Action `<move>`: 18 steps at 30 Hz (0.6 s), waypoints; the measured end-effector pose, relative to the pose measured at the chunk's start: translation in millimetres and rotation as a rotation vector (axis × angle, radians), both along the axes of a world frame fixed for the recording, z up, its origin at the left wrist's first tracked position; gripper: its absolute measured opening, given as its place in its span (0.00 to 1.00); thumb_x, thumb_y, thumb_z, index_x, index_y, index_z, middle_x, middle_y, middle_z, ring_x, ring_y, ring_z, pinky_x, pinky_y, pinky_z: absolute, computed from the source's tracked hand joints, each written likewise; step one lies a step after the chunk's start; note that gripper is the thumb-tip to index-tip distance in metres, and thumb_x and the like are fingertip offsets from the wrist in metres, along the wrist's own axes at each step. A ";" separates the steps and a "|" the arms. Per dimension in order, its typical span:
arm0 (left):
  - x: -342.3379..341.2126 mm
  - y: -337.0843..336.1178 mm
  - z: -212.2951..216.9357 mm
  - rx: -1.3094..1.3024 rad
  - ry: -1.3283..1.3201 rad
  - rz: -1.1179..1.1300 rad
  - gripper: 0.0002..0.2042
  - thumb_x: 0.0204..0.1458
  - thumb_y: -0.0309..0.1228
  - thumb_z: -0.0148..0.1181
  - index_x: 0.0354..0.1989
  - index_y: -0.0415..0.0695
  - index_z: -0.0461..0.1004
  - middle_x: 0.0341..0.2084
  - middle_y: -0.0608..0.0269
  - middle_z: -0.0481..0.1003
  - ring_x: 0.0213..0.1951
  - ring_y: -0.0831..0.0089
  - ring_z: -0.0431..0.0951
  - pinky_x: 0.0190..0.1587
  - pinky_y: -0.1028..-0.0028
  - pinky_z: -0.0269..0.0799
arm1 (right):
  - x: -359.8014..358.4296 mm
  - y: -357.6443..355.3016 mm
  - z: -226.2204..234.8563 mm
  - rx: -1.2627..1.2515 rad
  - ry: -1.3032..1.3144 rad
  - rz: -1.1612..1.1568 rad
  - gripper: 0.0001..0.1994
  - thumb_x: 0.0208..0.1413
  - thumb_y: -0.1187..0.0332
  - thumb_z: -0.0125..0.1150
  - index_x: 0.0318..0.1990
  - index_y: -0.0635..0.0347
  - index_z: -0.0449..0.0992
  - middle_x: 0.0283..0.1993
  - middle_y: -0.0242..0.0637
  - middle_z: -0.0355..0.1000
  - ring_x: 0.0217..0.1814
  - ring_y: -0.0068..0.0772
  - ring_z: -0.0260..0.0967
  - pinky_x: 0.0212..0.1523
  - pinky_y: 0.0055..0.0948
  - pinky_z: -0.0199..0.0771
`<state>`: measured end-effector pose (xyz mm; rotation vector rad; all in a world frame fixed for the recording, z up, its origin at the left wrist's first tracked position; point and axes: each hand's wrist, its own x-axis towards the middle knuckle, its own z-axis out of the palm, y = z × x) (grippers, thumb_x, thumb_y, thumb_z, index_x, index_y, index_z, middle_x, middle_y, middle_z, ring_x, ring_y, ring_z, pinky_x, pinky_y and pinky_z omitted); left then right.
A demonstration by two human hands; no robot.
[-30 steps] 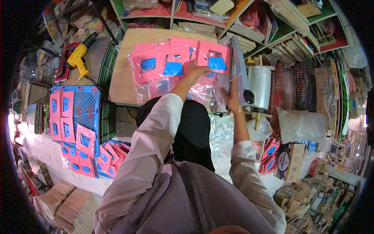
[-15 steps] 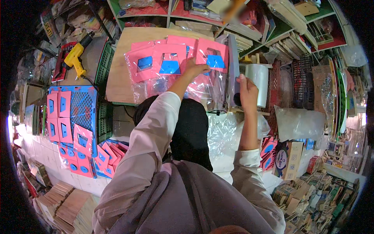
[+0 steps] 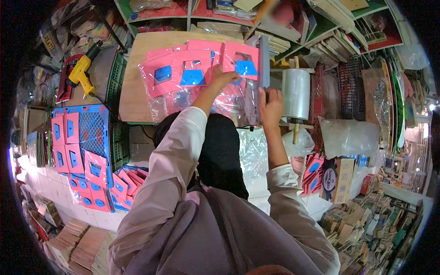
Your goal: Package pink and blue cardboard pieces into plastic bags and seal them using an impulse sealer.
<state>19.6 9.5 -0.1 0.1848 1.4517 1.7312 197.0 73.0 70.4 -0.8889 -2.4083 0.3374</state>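
Note:
On the wooden board lie several pink cards with blue trapezoid pieces, covered in clear plastic film (image 3: 158, 103). My left hand (image 3: 223, 80) rests between two of them, thumb stretched toward the blue piece of the rightmost pink card (image 3: 247, 68) and fingers lying on the film. That card lies right alongside a long grey bar (image 3: 264, 59), which looks like the arm of a film sealer. My right hand (image 3: 271, 106) has its fingers curled over the bar's near end, hiding that end. Beside it stands a roll of clear film (image 3: 295, 94) on a wooden rod.
A yellow heat gun (image 3: 81, 75) lies on the left side table. Below it, a blue crate (image 3: 95, 120) carries finished-looking wrapped pink cards. More pink cards (image 3: 313, 176) stand at the lower right near a cardboard box (image 3: 343, 181). Shelves (image 3: 190, 16) of boards line the back.
My right hand has moved left and closed over the near end of the grey bar, which now sits nearer the rightmost card. My left hand stays by that card. The whole view has shifted slightly.

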 end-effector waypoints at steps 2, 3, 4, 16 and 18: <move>1.2 -0.6 -1.5 0.024 0.035 0.003 0.22 0.38 0.18 0.61 0.41 0.30 0.56 0.30 0.47 0.72 0.31 0.62 0.77 0.35 0.72 0.76 | -0.2 1.1 -0.6 0.009 -0.035 -0.015 0.18 0.50 0.54 0.53 0.31 0.65 0.70 0.35 0.47 0.67 0.39 0.51 0.61 0.41 0.42 0.62; 2.3 -1.3 -2.7 0.036 0.002 0.012 0.22 0.39 0.19 0.61 0.41 0.30 0.56 0.30 0.47 0.72 0.31 0.62 0.76 0.35 0.72 0.76 | -0.4 1.2 -1.1 0.010 -0.033 -0.013 0.18 0.50 0.54 0.53 0.32 0.65 0.70 0.36 0.48 0.67 0.40 0.51 0.61 0.42 0.43 0.62; 3.2 -1.3 -3.6 0.068 -0.020 0.022 0.22 0.39 0.19 0.61 0.41 0.30 0.56 0.30 0.47 0.71 0.31 0.62 0.76 0.35 0.72 0.76 | 0.2 0.9 -1.7 0.003 -0.036 -0.017 0.19 0.49 0.54 0.53 0.33 0.65 0.69 0.37 0.49 0.67 0.41 0.52 0.61 0.43 0.43 0.61; 16.9 -13.7 39.3 0.156 0.103 0.238 0.29 0.39 0.19 0.58 0.52 0.32 0.52 0.30 0.53 0.71 0.28 0.65 0.75 0.27 0.73 0.75 | 28.5 55.6 -42.9 -1.208 0.765 -0.238 0.19 0.49 0.55 0.56 0.41 0.61 0.70 0.37 0.37 0.68 0.39 0.28 0.64 0.37 0.26 0.63; 11.1 -36.9 47.7 0.223 0.056 0.274 0.34 0.37 0.19 0.58 0.55 0.33 0.48 0.29 0.52 0.71 0.26 0.66 0.75 0.25 0.74 0.73 | 37.6 52.8 -70.2 -1.135 0.590 -0.361 0.16 0.48 0.58 0.57 0.39 0.61 0.71 0.31 0.36 0.69 0.33 0.27 0.65 0.31 0.24 0.63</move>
